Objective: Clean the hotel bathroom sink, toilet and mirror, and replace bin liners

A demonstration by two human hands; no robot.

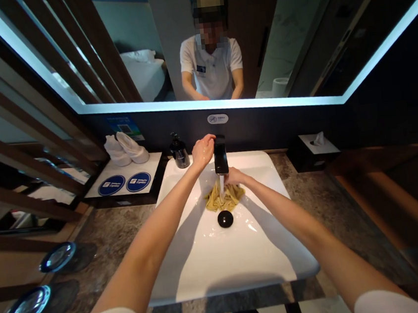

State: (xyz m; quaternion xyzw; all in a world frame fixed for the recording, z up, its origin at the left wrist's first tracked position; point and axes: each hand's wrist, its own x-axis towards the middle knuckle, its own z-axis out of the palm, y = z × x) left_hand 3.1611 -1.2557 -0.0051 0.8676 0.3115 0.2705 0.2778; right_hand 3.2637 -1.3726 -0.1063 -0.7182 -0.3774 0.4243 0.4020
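Observation:
My left hand point(203, 150) rests on top of the black faucet point(220, 156), fingers curled over its handle. Water runs from the spout in a thin stream. My right hand point(235, 176) holds a yellow cloth point(225, 198) under the stream, its fingers closed on the cloth's upper edge. The cloth lies bunched in the white basin point(204, 256), just above the black drain plug point(225, 218).
A black soap dispenser point(179, 152) stands left of the faucet. Rolled white towels point(125, 149) sit on a tray with two blue coasters point(125, 183). A black tissue box point(315, 149) is at the right. Two glass dishes point(43, 281) lie on the stone counter at left. A mirror above reflects a person.

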